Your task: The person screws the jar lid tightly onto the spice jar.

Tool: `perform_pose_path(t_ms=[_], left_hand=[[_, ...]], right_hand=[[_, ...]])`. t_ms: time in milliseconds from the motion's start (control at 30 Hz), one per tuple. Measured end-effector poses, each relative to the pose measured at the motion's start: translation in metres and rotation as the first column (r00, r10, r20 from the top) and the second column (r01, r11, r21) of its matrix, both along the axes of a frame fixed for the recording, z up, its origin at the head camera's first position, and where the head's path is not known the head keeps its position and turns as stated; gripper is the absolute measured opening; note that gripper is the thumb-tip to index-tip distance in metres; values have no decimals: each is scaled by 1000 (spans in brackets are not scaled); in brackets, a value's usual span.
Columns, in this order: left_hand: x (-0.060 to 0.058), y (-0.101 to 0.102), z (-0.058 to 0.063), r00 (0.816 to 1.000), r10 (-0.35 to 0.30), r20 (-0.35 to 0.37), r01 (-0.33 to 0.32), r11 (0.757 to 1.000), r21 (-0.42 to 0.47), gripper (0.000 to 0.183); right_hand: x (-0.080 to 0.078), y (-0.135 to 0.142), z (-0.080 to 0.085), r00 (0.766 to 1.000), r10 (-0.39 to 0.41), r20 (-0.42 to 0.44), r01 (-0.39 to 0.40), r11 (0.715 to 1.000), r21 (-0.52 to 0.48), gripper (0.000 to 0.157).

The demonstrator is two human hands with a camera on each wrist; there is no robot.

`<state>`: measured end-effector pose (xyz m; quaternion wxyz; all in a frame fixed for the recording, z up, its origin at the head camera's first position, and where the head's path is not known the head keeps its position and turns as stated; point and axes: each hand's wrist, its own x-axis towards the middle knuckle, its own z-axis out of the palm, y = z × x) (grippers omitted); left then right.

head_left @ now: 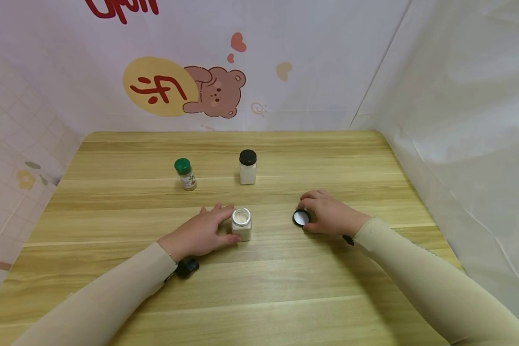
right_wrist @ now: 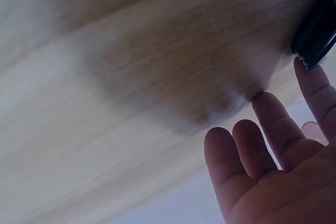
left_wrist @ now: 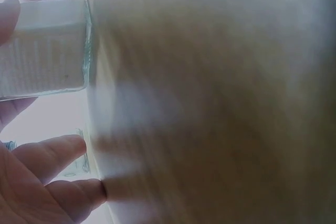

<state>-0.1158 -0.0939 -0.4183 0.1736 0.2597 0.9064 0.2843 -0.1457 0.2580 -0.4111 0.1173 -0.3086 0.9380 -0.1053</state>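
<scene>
Jar (head_left: 241,224), lidless, stands at centre frame on the table (head_left: 285,288), gripped by the left hand (head_left: 203,233). Right hand (head_left: 326,214) pinches the lid (head_left: 301,218) beside it. Only the left wrist view shows the white powder (left_wrist: 44,59) side-on.

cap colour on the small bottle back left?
Green: the small bottle has a green cap, clearest in the head view.

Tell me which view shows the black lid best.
The head view: the black lid lies on the table, white inside facing up, held by the right hand. The right wrist view catches only its dark edge at the frame border; the left wrist view does not clearly show it.
</scene>
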Motion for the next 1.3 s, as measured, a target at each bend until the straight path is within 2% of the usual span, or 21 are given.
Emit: perform_pose_path(t_ms=[300, 600, 933, 1300], left_hand=[[0, 0, 1, 1000, 5, 16, -5, 1000, -3, 58], [-1, 1, 1, 1000, 2, 15, -2, 1000, 0, 54], [-1, 1, 2, 1000, 3, 16, -3, 1000, 3, 51], [-1, 0, 1, 1000, 0, 17, 0, 1000, 2, 50]], right_hand=[[0, -1, 1, 1000, -20, 14, 20, 1000, -6, 39], [-2, -3, 2, 1000, -21, -11, 20, 999, -28, 36], [-2, -10, 10, 997, -73, 35, 75, 996, -46, 37], [-2, -17, 16, 999, -44, 17, 45, 996, -81, 37]])
